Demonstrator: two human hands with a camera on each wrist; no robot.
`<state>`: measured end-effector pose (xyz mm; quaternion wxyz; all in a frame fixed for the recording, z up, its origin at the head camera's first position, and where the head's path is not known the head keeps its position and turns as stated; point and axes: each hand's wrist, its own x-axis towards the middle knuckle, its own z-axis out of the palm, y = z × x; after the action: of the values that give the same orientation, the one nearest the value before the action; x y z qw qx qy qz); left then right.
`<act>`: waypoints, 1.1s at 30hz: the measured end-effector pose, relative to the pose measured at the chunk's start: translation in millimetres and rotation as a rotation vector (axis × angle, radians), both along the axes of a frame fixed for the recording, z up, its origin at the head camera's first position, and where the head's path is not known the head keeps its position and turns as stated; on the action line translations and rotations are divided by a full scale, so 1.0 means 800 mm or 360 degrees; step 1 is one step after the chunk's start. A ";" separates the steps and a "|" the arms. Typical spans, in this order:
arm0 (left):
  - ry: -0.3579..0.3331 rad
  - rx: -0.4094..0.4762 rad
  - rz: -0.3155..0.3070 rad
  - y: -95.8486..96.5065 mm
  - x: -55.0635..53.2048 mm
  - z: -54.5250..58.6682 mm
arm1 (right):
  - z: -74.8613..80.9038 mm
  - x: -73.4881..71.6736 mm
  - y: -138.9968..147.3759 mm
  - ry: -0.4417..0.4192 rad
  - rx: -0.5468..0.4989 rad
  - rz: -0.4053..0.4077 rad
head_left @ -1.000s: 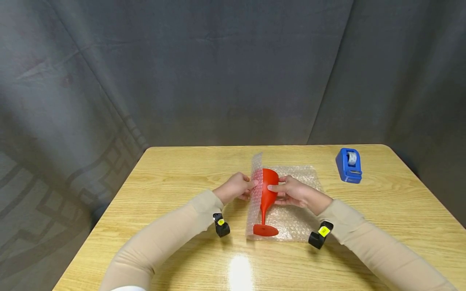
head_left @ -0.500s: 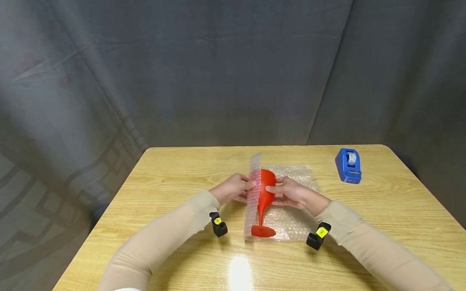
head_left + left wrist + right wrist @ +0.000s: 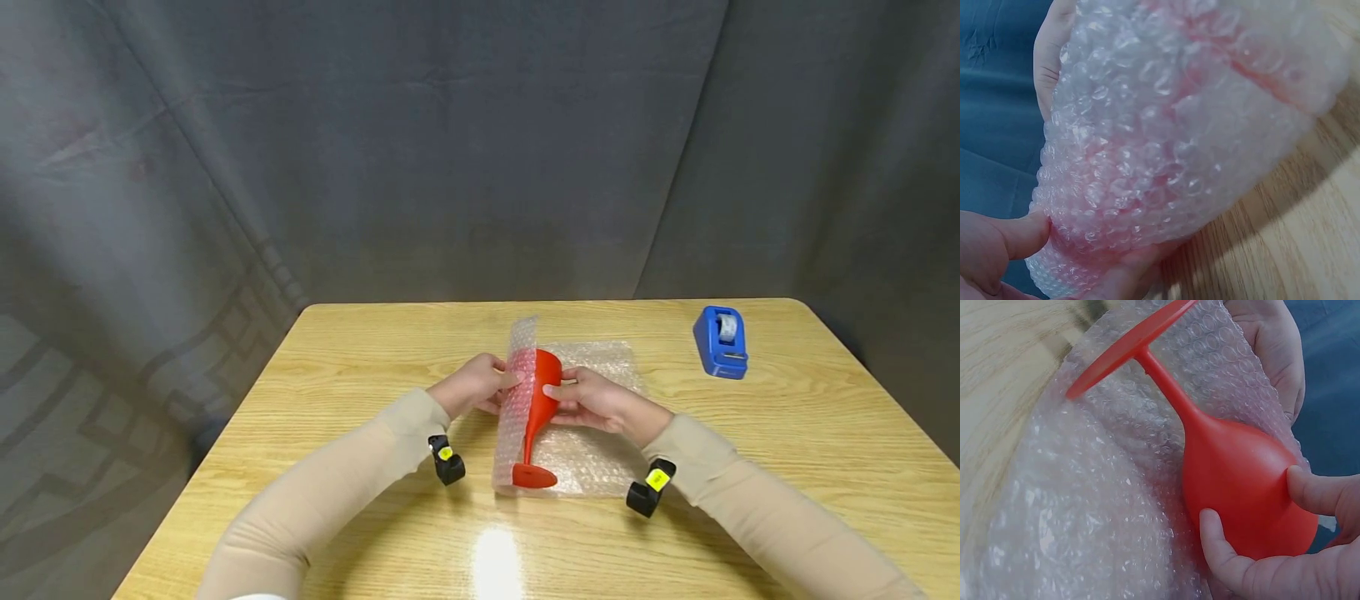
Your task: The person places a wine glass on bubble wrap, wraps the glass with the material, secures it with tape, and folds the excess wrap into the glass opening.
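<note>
The work in hand looks like wrapping, at an early turn: a red goblet (image 3: 542,407) lies along a sheet of bubble wrap (image 3: 596,457), with the sheet's left part raised up against it. Both are around the middle of the wooden surface (image 3: 375,354), the goblet's mouth towards the far edge and its foot towards the near one.

The left grip (image 3: 478,385) is closed on the raised flap, thumb and fingers pinching the plastic at the bowl's left side. The right grip (image 3: 600,402) is partly closed, thumb and fingers spread to the bowl's width and holding it directly. Whether the goblet's weight is on the sheet or in the hands, I cannot tell.

The flap covers the left side only; bowl, stem and foot show bare on the right, where the rest of the sheet lies flat. The next move probably calls for carrying the flap over the bowl and rolling towards the surface's right edge, the left keeping the plastic snug while the right gives way. A blue tape dispenser (image 3: 711,346), near the far right corner, would suit a later sealing step
</note>
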<state>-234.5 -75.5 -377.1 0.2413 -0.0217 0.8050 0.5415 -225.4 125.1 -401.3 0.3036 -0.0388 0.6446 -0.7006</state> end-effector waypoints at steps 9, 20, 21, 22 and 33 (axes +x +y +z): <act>0.0047 -0.0002 -0.0014 0.001 0.001 0.002 | -0.007 -0.002 0.006 -0.0035 -0.0066 -0.0033; 0.0234 -0.0123 -0.0092 0.008 0.006 0.003 | -0.005 0.004 0.017 -0.0057 -0.0124 -0.0054; 0.0246 -0.0134 -0.0097 0.009 0.006 0.003 | -0.004 0.004 0.018 -0.0055 -0.0116 -0.0046; 0.0256 -0.0145 -0.0100 0.010 0.007 0.003 | -0.003 0.004 0.019 -0.0049 -0.0107 -0.0036; 0.0308 -0.0185 -0.0113 0.014 0.009 0.005 | 0.007 0.002 0.019 0.0045 0.0007 0.0152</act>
<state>-227.4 -64.4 -372.7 0.1799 0.0451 0.8548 0.4846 -224.1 140.4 -395.8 0.3278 -0.0788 0.6477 -0.6832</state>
